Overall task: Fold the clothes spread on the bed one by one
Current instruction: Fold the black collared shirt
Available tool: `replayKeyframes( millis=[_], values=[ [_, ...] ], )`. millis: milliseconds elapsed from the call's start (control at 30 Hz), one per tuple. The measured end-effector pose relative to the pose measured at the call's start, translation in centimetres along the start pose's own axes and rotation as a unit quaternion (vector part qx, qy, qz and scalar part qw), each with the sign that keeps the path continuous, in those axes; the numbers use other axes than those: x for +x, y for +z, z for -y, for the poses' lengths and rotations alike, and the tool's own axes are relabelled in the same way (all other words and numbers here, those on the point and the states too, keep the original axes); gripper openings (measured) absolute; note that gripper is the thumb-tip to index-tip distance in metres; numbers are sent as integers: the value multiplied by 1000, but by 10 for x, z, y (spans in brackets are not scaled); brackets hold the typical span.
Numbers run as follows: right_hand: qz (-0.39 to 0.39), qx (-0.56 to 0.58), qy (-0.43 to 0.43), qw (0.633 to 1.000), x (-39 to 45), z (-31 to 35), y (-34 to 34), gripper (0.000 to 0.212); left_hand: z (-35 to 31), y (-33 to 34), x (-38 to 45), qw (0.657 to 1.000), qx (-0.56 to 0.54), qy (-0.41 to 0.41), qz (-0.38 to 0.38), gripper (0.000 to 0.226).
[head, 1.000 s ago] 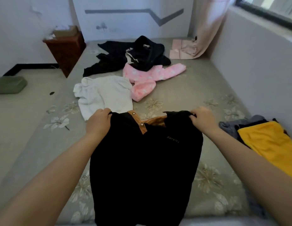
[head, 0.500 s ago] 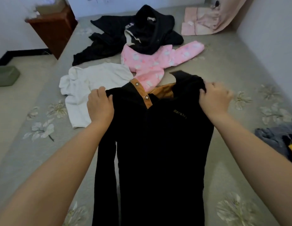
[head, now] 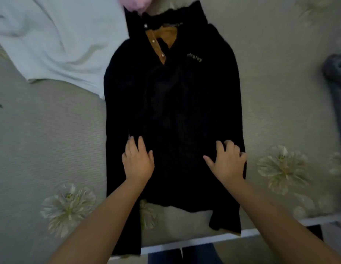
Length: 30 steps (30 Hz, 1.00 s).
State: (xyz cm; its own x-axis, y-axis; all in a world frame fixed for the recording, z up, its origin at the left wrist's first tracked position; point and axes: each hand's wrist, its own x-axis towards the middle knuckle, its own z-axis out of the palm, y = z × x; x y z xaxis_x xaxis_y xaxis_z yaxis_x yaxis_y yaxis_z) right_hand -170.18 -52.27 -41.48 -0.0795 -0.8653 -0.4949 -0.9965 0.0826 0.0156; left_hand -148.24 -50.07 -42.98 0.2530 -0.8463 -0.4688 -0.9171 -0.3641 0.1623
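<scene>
Black shirt (head: 173,115), centre of frame, solid black body. Tan/mustard brown inner collar and placket (head: 162,38) near top centre, with small white snap buttons on it. Pale lettering on the chest, right of the placket. White garment (head: 57,40), upper left, plain off-white with greyish folds. Pink garment (head: 136,2), top centre edge, soft pink, blurred. Grey-blue cloth (head: 336,73), right edge, dull slate colour. Bed cover (head: 51,134), grey-green with a fine ribbed texture, printed with pale cream flowers with yellowish centres: one lower left, one at right centre, fainter ones upper right. White bed edge (head: 213,240), bottom of frame. Dark blue strip at bottom centre.
</scene>
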Motion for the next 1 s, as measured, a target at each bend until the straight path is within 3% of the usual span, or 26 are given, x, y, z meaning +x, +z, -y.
replayKeyframes(
  millis=[167, 233, 300, 433, 533, 600, 667, 767, 900, 1000],
  values=[
    [-46, 8, -14, 999, -41, -4, 25, 23, 12, 18, -45, 999, -30, -37, 8, 56],
    [-25, 42, 0, 999, -34, -13, 26, 24, 14, 17, -49, 995, -78, -58, 10, 50],
    [-58, 61, 18, 996, -25, -31, 21, 26, 17, 16, -52, 988, -137, -67, 13, 37],
    [-107, 59, 78, 989, -14, -83, 7, 31, 26, 18, -60, 989, -139, -43, 26, 30],
    [-39, 120, 118, 985, -15, -108, 7, 38, 28, 21, -70, 993, -110, -18, 36, 45],
    [38, 129, 86, 987, -24, -104, 11, 39, 26, 25, -79, 997, -73, -2, 35, 58],
    [65, 87, 30, 994, -34, -95, 19, 31, 23, 29, -89, 998, -38, 45, 21, 65],
    [-7, 11, 22, 1000, -36, -101, 12, 21, 16, 30, -95, 990, -12, 141, -17, 62],
    [-122, -30, 169, 978, -13, -164, -23, 22, 5, 27, -86, 976, -25, 213, -28, 46],
    [-150, -39, 257, 954, -3, -191, -41, 37, -3, 24, -79, 977, -22, 213, -14, 34]
  ],
)
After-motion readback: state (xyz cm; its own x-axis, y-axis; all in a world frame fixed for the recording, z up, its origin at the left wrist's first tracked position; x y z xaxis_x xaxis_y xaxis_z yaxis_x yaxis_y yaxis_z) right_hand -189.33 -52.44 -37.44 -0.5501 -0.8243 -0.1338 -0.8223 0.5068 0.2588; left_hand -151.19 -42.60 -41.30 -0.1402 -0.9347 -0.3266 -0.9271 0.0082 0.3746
